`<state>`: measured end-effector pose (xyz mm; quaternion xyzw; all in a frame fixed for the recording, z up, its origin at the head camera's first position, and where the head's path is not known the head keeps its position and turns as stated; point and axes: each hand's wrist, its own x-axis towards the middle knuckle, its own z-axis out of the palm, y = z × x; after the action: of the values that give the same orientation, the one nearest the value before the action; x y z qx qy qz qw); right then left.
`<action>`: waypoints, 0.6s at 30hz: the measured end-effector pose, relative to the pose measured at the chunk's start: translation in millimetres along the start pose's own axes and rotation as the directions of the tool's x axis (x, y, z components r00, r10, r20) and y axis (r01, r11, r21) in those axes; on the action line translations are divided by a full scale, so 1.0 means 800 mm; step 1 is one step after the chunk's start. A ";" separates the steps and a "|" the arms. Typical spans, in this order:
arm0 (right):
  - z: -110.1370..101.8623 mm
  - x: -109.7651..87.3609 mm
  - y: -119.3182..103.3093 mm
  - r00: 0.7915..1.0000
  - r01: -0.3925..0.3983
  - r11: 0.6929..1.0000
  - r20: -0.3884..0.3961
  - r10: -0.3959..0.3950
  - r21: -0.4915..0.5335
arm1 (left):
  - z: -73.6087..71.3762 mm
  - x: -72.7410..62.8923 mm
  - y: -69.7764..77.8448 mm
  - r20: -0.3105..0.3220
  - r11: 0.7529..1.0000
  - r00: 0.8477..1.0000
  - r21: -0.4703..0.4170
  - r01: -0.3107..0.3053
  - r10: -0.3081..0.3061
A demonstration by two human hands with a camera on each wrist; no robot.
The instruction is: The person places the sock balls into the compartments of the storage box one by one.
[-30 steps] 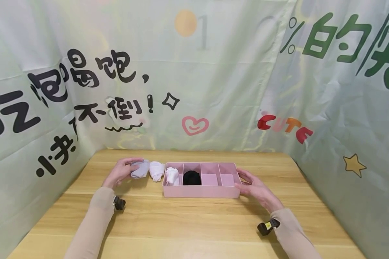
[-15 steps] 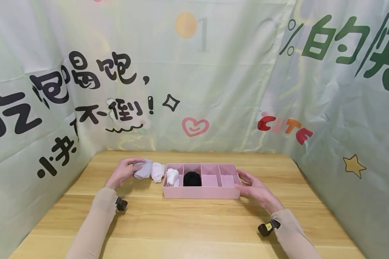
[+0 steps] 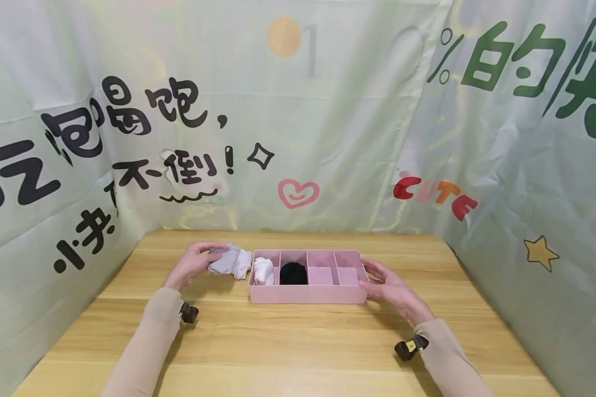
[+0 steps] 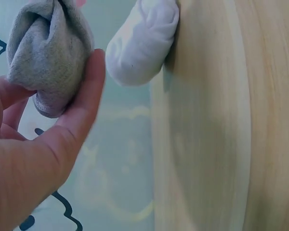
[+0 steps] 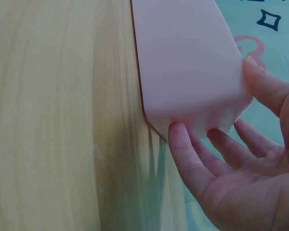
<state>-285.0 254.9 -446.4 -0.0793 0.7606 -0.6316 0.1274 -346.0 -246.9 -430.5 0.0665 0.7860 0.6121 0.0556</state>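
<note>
My left hand (image 3: 191, 266) pinches a grey rolled-up sock (image 4: 48, 53) between thumb and fingers, as the left wrist view shows. Right beside it lies a white rolled sock (image 4: 142, 45), close to the left end of a pink divided storage box (image 3: 308, 294). In the box's leftmost compartment sits another white sock (image 3: 264, 270). A black sock-like bundle (image 3: 293, 273) fills the second compartment. My right hand (image 3: 389, 288) holds the box by its right end, with the thumb at the near corner and the fingers toward the far side; its fingertips (image 5: 179, 132) touch the end wall.
The box and socks stand on a wood-grain table (image 3: 278, 347). Printed cloth curtains (image 3: 338, 138) enclose its back and both sides. Each wrist carries a small black camera, such as the right camera (image 3: 410, 348).
The left hand has moved a little to the right with the grey sock, which now overlaps the loose white sock in the head view. The right hand and box stay put.
</note>
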 end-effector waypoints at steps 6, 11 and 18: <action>0.001 0.000 0.000 1.000 0.011 1.000 -0.003 -0.011 -0.015 | 0.009 0.003 0.004 0.024 0.998 0.999 0.052 -0.022 0.021; -0.001 0.000 0.001 1.000 0.010 1.000 -0.001 -0.010 -0.014 | 0.018 0.004 0.011 -0.004 0.992 0.997 0.097 -0.077 0.078; 0.001 -0.001 0.001 1.000 0.013 1.000 -0.002 -0.013 -0.011 | 0.036 0.002 0.019 -0.053 0.990 0.996 0.127 -0.058 0.066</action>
<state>-284.3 254.6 -447.0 -0.0843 0.7638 -0.6282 0.1219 -342.5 -215.8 -422.9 0.0769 0.8217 0.5647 0.0099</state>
